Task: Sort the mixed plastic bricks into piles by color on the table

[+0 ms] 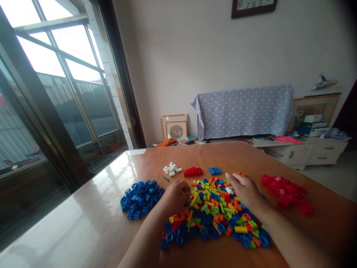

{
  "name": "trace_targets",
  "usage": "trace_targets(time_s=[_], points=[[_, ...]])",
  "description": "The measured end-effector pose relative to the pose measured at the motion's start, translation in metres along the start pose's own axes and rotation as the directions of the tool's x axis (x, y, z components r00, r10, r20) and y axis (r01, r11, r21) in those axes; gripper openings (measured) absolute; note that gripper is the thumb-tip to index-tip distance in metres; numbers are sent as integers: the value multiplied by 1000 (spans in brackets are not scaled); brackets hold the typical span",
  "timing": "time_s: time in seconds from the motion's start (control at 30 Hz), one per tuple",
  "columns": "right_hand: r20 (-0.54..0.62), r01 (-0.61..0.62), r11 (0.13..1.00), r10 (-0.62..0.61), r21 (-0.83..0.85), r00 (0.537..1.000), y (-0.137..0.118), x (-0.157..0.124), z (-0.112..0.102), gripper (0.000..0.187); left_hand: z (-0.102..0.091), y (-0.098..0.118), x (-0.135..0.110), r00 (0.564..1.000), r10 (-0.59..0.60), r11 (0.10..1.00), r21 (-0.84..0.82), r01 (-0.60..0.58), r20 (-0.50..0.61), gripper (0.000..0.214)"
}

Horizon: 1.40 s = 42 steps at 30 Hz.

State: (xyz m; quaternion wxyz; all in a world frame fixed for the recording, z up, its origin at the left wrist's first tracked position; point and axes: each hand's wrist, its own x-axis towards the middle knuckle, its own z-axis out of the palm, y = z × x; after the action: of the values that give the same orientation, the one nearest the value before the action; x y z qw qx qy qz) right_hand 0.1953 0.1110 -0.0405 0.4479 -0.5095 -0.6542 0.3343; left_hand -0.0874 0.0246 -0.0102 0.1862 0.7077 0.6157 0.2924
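My left hand [178, 193] is at the left edge of a mixed pile of toy building bricks [214, 210], its fingers curled. Whatever those fingers hold, if anything, is hidden from view. Over the pile's upper right side is my right hand [245, 188], with its fingers drawn together and pointing up and left. A white brick [229, 190] shows just below these fingers; I cannot tell whether they touch it. The pile mixes green, yellow, orange, red and blue pieces, with several blue wheel-like rings [245, 241] along its near side.
Blue bricks [141, 199] are heaped on the left, red bricks [288, 193] on the right. Behind the pile lie white bricks [171, 169], a red row [193, 171], a blue row [215, 171], a few orange pieces [240, 173] and one small blue piece [166, 179]. All rest on a wooden table [106, 219].
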Motion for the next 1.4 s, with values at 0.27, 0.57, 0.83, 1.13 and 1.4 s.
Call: trace_targets(time_s=[0.27,0.57,0.83,1.13,1.4], points=[[-15,23,999,-24,-34,1000,1,-2,-1,52,-19,-35,3,955,-216,969,73,235,-204,16],[-12,57,998,-57,-17,998,10,4,-2,50,-7,-33,1,947,-246,925,243,294,-208,22],[-18,75,997,-75,-18,997,-4,-2,-4,48,-9,-30,1,974,-207,961,169,220,-90,19],[-15,70,997,-70,-10,997,-3,-2,-3,49,1,-17,3,997,-78,975,206,81,-23,16],[-16,126,991,-127,-40,992,6,-1,1,51,20,-8,4,999,-37,966,255,29,27,23]])
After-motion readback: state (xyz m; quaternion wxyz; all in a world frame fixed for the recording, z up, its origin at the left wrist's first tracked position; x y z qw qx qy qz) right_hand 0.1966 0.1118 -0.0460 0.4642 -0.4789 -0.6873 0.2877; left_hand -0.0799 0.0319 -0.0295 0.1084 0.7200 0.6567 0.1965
